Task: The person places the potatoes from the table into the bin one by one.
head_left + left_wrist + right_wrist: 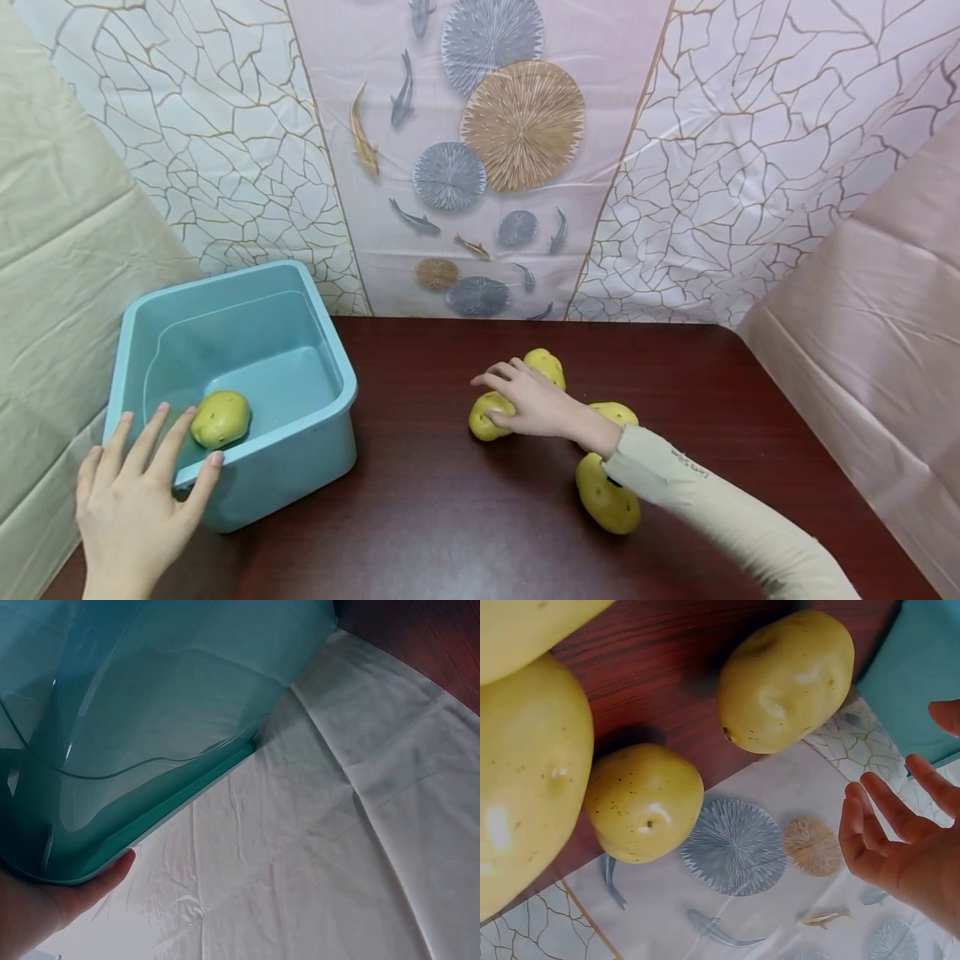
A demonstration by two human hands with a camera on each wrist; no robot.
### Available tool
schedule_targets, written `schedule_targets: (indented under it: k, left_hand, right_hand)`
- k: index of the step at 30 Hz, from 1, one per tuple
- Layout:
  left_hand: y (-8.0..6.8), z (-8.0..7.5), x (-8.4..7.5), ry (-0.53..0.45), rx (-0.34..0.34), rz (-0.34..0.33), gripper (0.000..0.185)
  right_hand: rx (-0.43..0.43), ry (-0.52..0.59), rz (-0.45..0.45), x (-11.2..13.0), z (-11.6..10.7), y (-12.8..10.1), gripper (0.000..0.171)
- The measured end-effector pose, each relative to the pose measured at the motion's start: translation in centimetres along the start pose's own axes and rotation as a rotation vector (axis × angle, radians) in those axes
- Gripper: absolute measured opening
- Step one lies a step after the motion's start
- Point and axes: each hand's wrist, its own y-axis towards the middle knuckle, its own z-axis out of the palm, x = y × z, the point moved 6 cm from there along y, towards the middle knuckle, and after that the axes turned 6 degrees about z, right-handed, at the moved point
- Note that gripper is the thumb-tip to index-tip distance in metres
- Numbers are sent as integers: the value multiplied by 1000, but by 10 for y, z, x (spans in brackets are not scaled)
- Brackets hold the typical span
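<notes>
A yellow potato (pixel 221 421) lies inside the blue-green plastic bin (pixel 343 379) on the left. My left hand (pixel 135 500) is at the bin's near left corner, fingers spread and fairly straight over the rim. Over the table, my right hand (pixel 536 404) hovers with loosely bent fingers above a small potato (pixel 483 421). The right wrist view shows that hand (pixel 915 840) apart from the potatoes, nothing in its fingers. Just behind it sits another potato (pixel 547 367). By the right wrist are a partly covered potato (pixel 615 411) and a longer potato (pixel 609 500).
The dark red-brown table (pixel 450 517) carries the bin and the potatoes. A patterned cloth (pixel 480 233) with fish and round leaves hangs behind it. Plain beige cloth (pixel 60 250) closes off the left, and pinkish cloth (pixel 885 308) the right.
</notes>
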Motion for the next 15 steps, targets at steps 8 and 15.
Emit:
schedule_targets:
  k: [8,15]
  left_hand:
    - [1,-1,0,-11,-3,5,56]
    - [1,-1,0,-15,-11,7,57]
  right_hand:
    - [51,-33,-6,-5,11,-1,43]
    - [68,-27,9,-8,16,0,45]
